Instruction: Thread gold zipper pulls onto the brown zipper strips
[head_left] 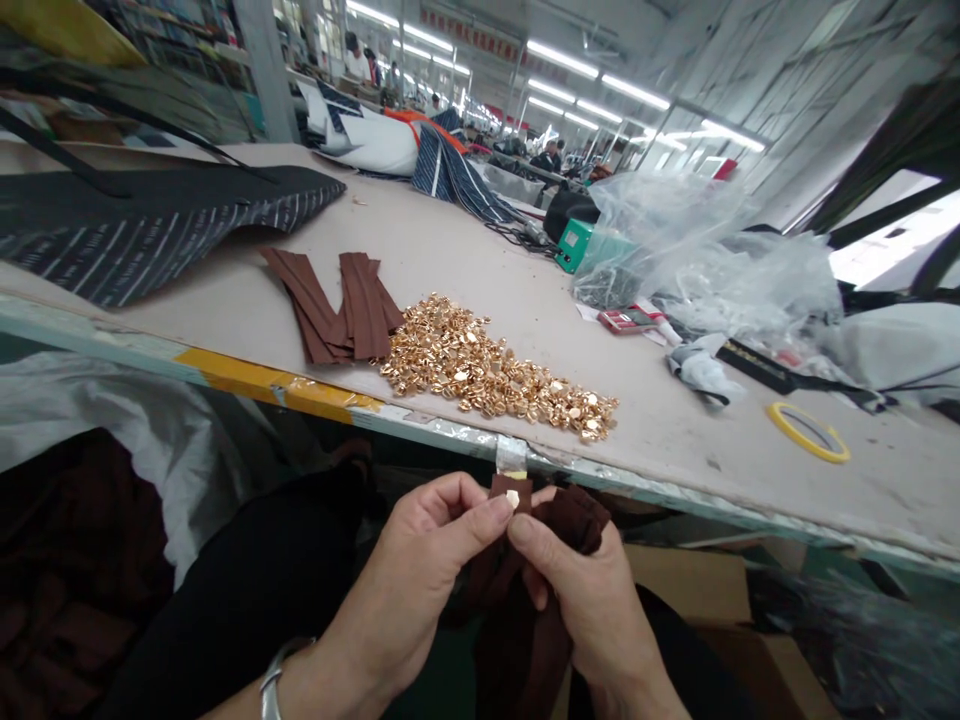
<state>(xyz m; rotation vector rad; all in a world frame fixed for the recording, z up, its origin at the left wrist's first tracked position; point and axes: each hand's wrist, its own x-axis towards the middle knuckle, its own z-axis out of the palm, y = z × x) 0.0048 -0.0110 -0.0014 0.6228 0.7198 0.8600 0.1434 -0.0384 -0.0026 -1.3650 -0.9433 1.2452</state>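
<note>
Just below the table's front edge, my left hand (pixel 431 550) pinches a small shiny gold metal piece (pixel 513 498) against the end of a brown fabric strip (pixel 498 486). My right hand (pixel 577 580) is closed on the same strip, with its thumb beside the gold piece. More brown cloth (pixel 525 640) bunches in the right palm and hangs down between the hands. Beyond them on the table lies a heap of small gold metal pieces (pixel 480 365). Several flat brown fabric strips (pixel 364 305) rest against its left side.
Dark striped material (pixel 142 230) covers the table's left end. On the right are a yellow tape roll (pixel 808 432), a black bar (pixel 754 366), clear plastic bags (pixel 705 250) and a green box (pixel 574 245). A cardboard box (pixel 686 582) stands underneath.
</note>
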